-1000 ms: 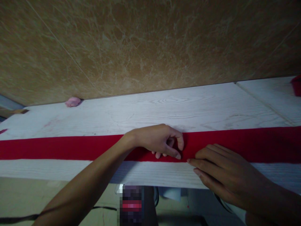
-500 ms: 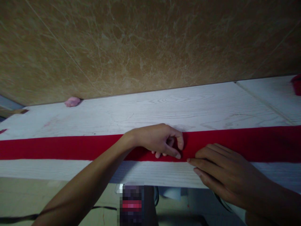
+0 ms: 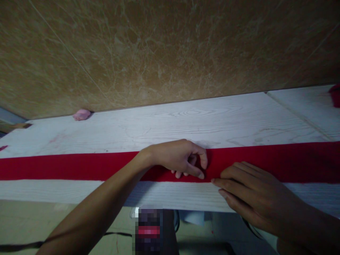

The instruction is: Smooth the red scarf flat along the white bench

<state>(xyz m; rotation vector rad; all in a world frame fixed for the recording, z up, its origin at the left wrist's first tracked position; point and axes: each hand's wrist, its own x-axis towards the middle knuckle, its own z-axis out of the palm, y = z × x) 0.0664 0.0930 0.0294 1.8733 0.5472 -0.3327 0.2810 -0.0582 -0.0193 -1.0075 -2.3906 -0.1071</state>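
A long red fabric strip (image 3: 66, 166) lies across the white wood-grain table (image 3: 186, 120) from the left edge to the right edge. My left hand (image 3: 180, 157) rests on the middle of the strip, its fingers curled and pinching the cloth near its near edge. My right hand (image 3: 247, 191) lies flat just to the right, fingers together and stretched out, with the fingertips pressing on the strip's near edge. The two hands almost touch.
A small pink lump (image 3: 82, 114) sits at the table's far edge against the brown marbled wall (image 3: 159, 49). Another red piece (image 3: 335, 95) shows at the far right. Below the table's near edge lie a dark cable (image 3: 21, 245) and the floor.
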